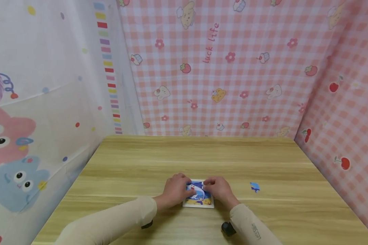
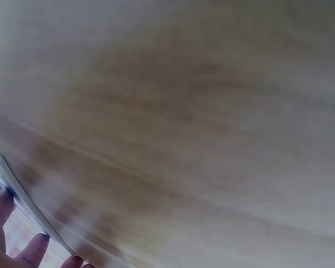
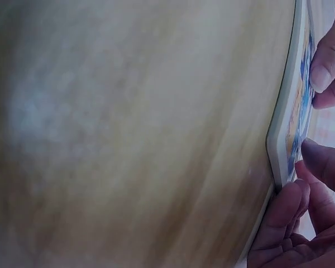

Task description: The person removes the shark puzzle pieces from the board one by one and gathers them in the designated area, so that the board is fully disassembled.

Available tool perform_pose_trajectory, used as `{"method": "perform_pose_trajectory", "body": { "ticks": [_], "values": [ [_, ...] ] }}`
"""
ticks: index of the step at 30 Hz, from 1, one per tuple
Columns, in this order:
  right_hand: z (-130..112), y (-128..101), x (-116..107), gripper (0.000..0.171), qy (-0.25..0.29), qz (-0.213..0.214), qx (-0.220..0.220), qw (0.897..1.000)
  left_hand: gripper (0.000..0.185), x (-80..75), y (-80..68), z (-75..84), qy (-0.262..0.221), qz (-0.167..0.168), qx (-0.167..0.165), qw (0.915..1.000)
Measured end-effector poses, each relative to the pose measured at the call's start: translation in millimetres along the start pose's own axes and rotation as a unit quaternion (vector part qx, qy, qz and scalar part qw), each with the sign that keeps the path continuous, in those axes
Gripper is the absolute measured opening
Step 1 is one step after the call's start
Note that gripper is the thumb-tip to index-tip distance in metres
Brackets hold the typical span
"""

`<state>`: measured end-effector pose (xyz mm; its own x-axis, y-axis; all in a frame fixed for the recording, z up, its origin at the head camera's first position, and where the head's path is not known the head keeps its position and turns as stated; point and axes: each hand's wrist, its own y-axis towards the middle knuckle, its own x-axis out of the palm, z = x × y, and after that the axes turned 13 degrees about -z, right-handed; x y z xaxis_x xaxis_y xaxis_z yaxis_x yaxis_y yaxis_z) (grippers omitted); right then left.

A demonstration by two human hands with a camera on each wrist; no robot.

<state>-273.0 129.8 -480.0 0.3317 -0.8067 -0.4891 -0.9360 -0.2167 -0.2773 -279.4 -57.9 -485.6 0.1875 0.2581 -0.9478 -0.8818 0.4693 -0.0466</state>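
A small jigsaw puzzle (image 1: 199, 201) in a white frame lies on the table, its picture blue and yellow with a white, whale-like shape. From the left, my left hand (image 1: 177, 190) grips it, thumb over the picture and fingers at the far left edge. My right hand (image 1: 219, 189) is at the far right corner, thumb and forefinger pinched on a small bluish-white bit, seemingly a puzzle piece, mostly hidden. In the right wrist view, the right thumb (image 3: 322, 162) touches the picture beside the frame's edge. To the right lies a loose blue puzzle piece (image 1: 255, 186).
The wood-grain table (image 1: 135, 160) stretches beyond and to both sides of the hands. A pink checked cloth (image 1: 227, 75) hangs behind it, and a white patterned cloth (image 1: 61, 119) hangs at the left. Black wrist devices (image 1: 228, 229) sit under the sleeves.
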Motion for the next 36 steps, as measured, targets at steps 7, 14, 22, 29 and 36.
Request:
{"method": "perform_pose_trajectory", "body": {
  "ticks": [7, 14, 22, 29, 36],
  "values": [
    [-2.5, -1.3, 0.2, 0.012, -0.008, -0.007, -0.001, 1.000, 0.043, -2.7, -1.7, 3.1, 0.002, 0.003, -0.009, 1.0000],
    [-4.7, 1.1, -2.0, 0.015, 0.009, -0.022, 0.010, 1.000, 0.043, -3.6, -1.6, 4.4, 0.001, 0.000, -0.016, 0.9999],
    [-3.7, 5.6, -3.4, 0.015, 0.024, -0.026, -0.005, 0.999, 0.041, -2.9, -2.2, 6.0, -0.002, 0.001, -0.017, 0.9999],
    [-3.3, 6.2, -4.8, 0.017, 0.034, -0.034, -0.002, 0.999, 0.041, -3.3, -2.7, 5.9, 0.000, 0.004, -0.018, 0.9998],
    [-2.3, 3.0, -5.5, 0.016, 0.001, -0.024, 0.003, 1.000, 0.042, -4.4, -3.5, 5.3, -0.006, 0.000, -0.019, 0.9998]
  ]
}}
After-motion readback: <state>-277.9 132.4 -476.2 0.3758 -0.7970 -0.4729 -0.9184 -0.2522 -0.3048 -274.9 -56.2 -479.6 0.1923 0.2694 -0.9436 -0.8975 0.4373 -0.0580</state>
